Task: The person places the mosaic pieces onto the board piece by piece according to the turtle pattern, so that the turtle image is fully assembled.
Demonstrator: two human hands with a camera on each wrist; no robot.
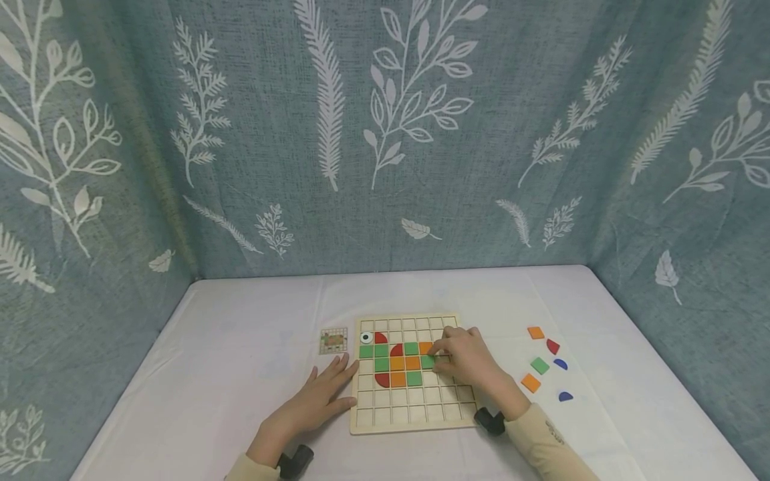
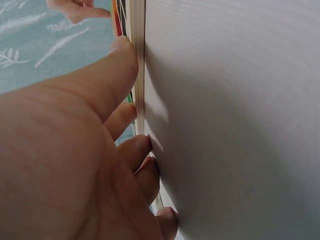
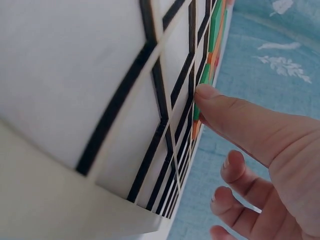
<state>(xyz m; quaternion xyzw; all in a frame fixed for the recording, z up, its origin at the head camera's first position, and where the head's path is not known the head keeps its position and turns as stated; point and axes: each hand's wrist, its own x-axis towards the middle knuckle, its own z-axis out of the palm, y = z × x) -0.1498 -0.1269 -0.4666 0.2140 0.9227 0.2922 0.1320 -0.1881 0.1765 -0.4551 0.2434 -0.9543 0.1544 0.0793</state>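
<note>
Only the head view shows the card left of the grid board. Left hand: fingers splayed; right hand: apart, thumb touching a green tile.

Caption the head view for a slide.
Left hand touching a grid board, right hand on a green tile, loose pieces lying to the right.

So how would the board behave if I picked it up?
The board is probably stiff, since its edge runs straight. Looking thin, it may be light. Tilting might spill the tiles, which look like separate pieces.
</note>
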